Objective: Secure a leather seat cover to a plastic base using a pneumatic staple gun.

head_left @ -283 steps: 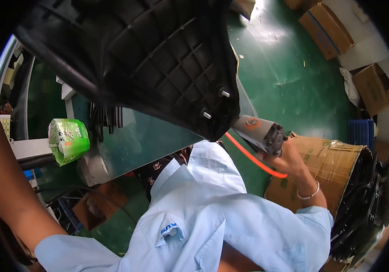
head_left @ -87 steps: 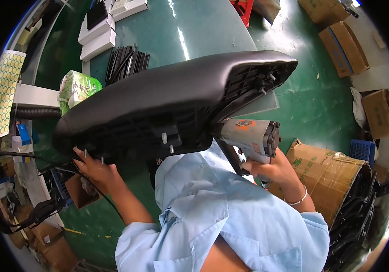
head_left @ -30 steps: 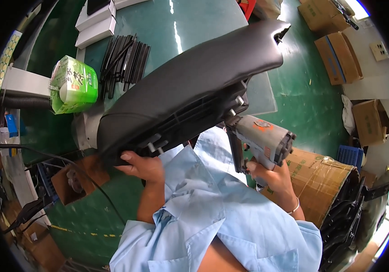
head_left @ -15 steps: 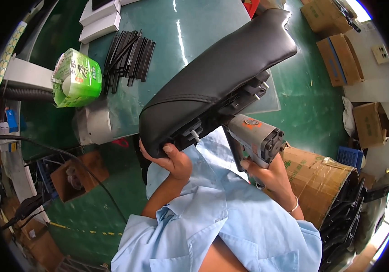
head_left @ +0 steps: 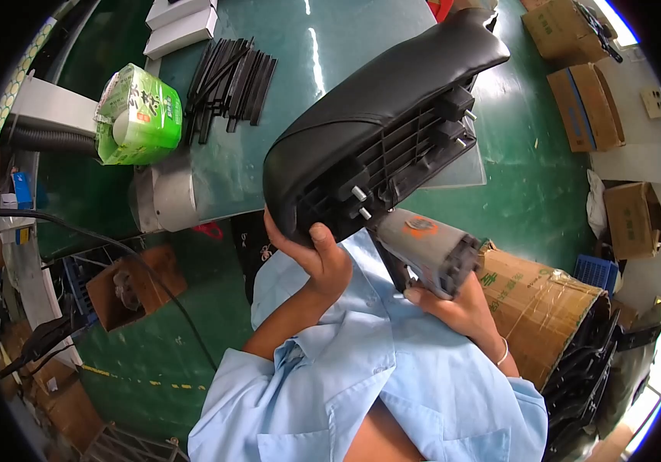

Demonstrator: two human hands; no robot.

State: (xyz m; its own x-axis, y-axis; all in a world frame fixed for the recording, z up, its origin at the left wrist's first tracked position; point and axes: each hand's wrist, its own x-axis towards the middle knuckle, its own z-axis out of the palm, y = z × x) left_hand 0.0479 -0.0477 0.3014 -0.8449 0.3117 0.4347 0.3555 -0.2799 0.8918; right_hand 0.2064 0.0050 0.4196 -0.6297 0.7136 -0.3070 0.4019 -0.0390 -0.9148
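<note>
A long black padded seat (head_left: 377, 92) is held up in front of me, tilted, its far end up to the right. Its ribbed plastic underside (head_left: 392, 165) partly faces me, with several metal studs sticking out. My left hand (head_left: 323, 258) grips the near lower end, thumb on the base and fingers round the cover. In my right hand (head_left: 461, 308) is a grey staple gun (head_left: 427, 242) with an orange mark. Its nose is close to the lower edge of the underside; whether it touches I cannot tell.
Thin black strips (head_left: 230, 85) lie on the green table (head_left: 269, 165). A green packet (head_left: 142, 115) is beside them at the left. A carton (head_left: 538, 308) with black parts stands at my right. A black cable (head_left: 138, 269) hangs at the left.
The seat has moved slightly right and rolled, so more of its underside and studs show. My left hand has gone right and up with it. The staple gun has shifted slightly down.
</note>
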